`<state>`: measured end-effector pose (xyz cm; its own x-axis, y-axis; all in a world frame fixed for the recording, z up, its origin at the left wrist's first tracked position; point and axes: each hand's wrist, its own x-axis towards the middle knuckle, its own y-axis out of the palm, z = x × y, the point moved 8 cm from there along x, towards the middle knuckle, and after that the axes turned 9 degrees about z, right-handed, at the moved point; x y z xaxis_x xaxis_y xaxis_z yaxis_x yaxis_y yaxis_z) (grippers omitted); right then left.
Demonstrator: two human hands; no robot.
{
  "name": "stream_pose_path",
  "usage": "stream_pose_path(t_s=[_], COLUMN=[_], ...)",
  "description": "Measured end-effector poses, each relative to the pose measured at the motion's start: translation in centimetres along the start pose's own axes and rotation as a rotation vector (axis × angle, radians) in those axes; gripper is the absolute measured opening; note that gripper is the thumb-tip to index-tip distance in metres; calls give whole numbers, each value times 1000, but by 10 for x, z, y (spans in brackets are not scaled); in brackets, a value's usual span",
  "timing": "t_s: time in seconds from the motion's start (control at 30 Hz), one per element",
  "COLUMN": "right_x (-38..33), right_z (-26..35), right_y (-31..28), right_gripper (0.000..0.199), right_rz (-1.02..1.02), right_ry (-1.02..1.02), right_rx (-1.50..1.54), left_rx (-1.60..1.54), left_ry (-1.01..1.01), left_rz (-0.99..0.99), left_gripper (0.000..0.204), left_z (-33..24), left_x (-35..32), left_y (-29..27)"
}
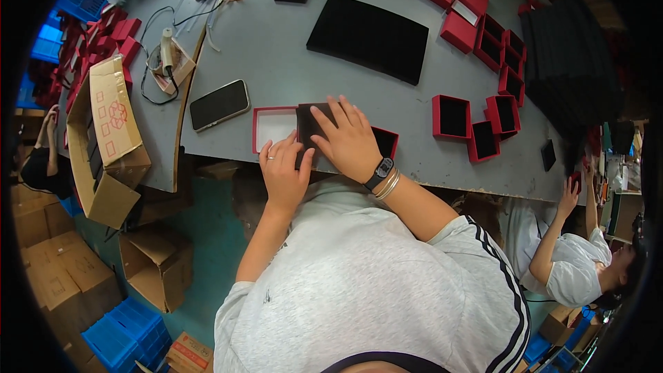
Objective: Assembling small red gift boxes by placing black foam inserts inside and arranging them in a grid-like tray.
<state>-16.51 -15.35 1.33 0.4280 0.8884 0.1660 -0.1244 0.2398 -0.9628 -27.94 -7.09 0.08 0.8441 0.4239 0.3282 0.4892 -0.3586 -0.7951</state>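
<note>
Both my hands are at the table's near edge, over a dark flat square piece [307,123]. My right hand [349,139] lies flat across it with fingers stretched. At its left side my left hand [284,169] rests with fingers and thumb apart, the fingertips at the edge of the dark piece. A red box part with a white inside [269,124] lies just left of the piece, partly under my left fingers. Right of my right hand, a red box with a black inside [387,141] is partly hidden by that hand.
A phone [219,105] lies to the left. A large black sheet [368,38] is beyond my hands. Red boxes [452,116] stand to the right, near a stack of black sheets [570,62]. An opened carton [114,117] sits at far left. Another person [570,262] works at right.
</note>
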Motion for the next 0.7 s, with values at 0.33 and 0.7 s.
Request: stream_pose_path(t_s=[0.33,0.7], right_x=[-16,-10], right_z=[9,8], right_y=[-20,-18], right_gripper=[46,48], right_rz=[27,146], right_ry=[-105,-148], right_rx=[93,170], left_rx=[-36,86], left_ry=[-198,-39], left_rz=[-10,13], left_gripper=[13,13], left_z=[2,0], left_x=[9,7], left_y=[-2,-1])
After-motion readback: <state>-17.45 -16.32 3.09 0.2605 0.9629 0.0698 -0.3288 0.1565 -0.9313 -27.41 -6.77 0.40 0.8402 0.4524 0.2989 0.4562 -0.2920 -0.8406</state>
